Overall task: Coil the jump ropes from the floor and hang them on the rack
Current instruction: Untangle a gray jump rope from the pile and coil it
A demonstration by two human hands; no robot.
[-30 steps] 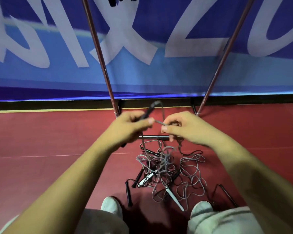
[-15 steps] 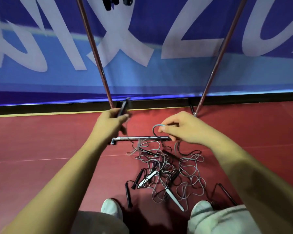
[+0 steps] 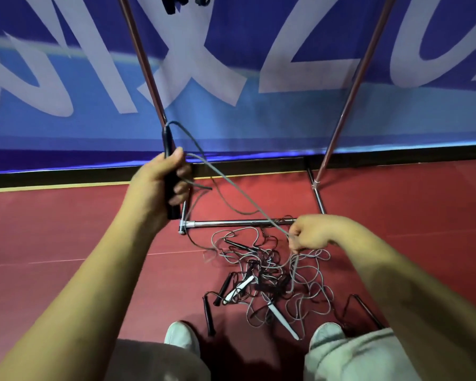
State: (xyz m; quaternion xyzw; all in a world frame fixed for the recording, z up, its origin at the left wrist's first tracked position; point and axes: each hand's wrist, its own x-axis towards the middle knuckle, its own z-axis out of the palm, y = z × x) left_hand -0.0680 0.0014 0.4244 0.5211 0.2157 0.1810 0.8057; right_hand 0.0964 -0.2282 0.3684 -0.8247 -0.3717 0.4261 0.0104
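Head view: two bare hands work over a red floor [image 3: 66,229]. The left hand [image 3: 160,185] is raised, its grip wrapped round one black handle [image 3: 168,149] held upright. A grey cord [image 3: 231,185] leaves the handle's top, arcs over and runs down to the right hand [image 3: 313,233], whose grip pinches it just above the floor. Below that hand lies one tangle [image 3: 272,270] of grey and black ropes. In it show two white handles [image 3: 238,290] and at least three black handles [image 3: 208,316]; how many ropes there are cannot be told. The rack [image 3: 146,64] stands behind with two slanted poles, and its low bar [image 3: 231,223] touches the tangle's far edge. Dark things hang at its top, cut off by the frame. A blue banner [image 3: 259,119] fills the back. Two pale shoes [image 3: 180,335] stand near the tangle.
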